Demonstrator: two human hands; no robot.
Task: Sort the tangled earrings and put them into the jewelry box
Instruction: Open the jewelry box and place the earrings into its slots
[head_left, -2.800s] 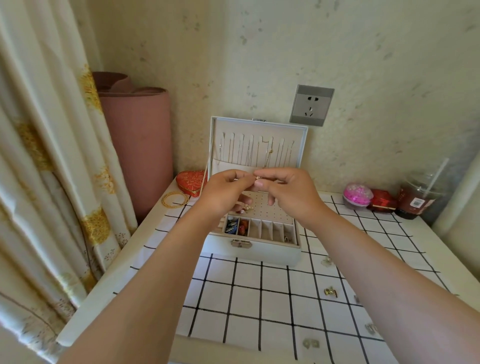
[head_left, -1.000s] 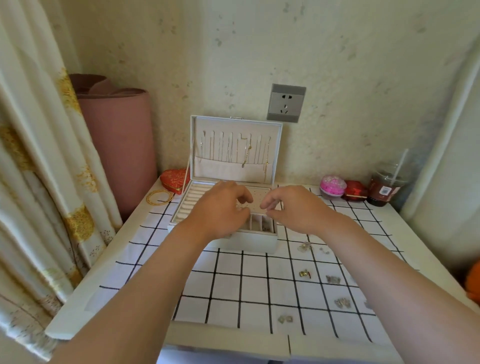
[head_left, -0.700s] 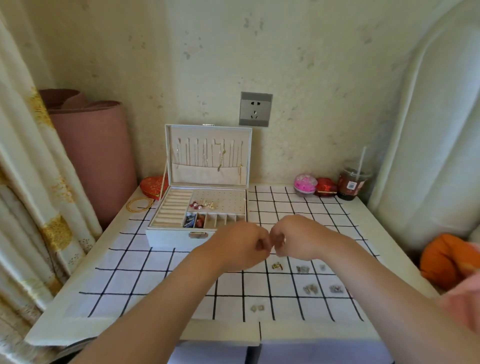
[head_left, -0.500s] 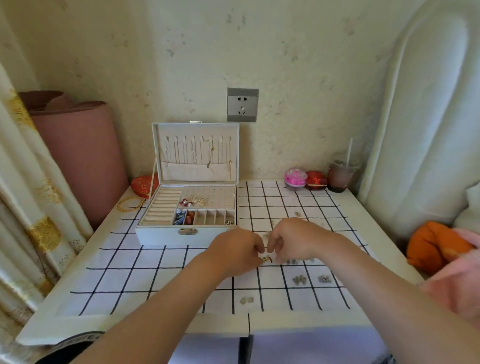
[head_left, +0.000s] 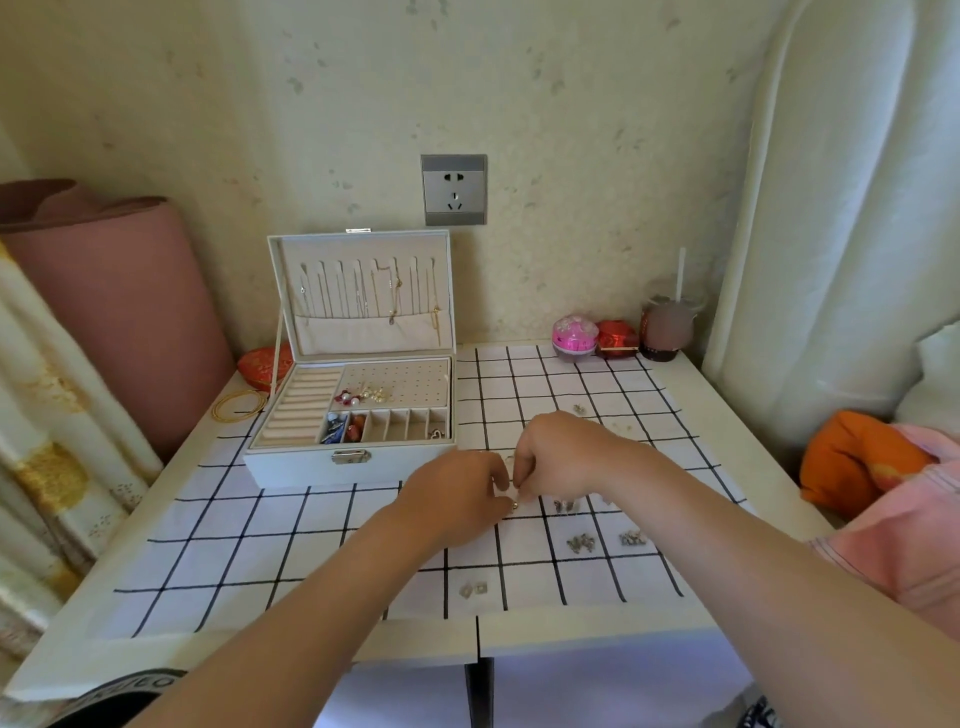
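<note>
Gold glints at the fingertips: a small gold earring (head_left: 514, 504) is pinched between both hands, left hand (head_left: 457, 501) and right hand (head_left: 558, 460) meeting over the middle of the tabletop (head_left: 737, 415), just in front of the open white jewelry box (head_left: 311, 470). I'd tease it apart gently, low over the black-and-white checked cloth (head_left: 291, 545), so nothing skips off the front edge.

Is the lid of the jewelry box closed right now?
No, the lid of the jewelry box stands upright and open, with necklaces hanging inside it and the compartments below exposed.
</note>
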